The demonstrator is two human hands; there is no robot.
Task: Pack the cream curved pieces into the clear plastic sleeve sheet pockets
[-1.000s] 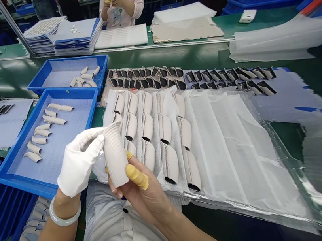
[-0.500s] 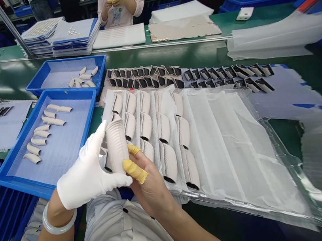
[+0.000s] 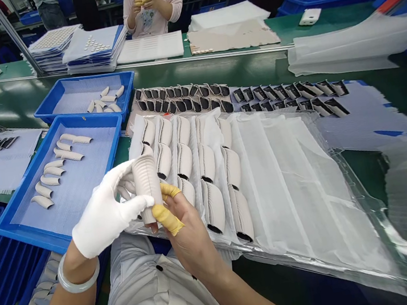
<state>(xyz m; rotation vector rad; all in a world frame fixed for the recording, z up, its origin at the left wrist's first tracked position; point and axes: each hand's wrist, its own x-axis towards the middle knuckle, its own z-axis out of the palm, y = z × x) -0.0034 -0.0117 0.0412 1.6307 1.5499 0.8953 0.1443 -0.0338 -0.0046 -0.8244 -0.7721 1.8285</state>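
Between my two hands, above the near left part of the clear plastic tray (image 3: 377,254), is an off-white ribbed curved sleeve-like piece (image 3: 146,183). My left hand (image 3: 107,209), in a white glove, is closed on its left side, thumb across the front. From the right, my right hand (image 3: 183,226) grips its lower part, with yellow covers on the thumb and a finger. Similar off-white pieces (image 3: 214,206) with dark openings stand in rows in the tray, separated by white tissue paper (image 3: 267,174).
Two blue trays (image 3: 113,160) at the left hold smaller curved pieces (image 3: 50,180). Rows of dark-lined pieces (image 3: 185,103) lie behind the plastic tray. A co-worker (image 3: 153,8) works across the bench beside stacked sheets (image 3: 94,51). A metal post (image 3: 16,37) rises at the left.
The piece in my hands has turned and moved slightly down, standing more upright. My left thumb has moved up across its front. The view shifted slightly.
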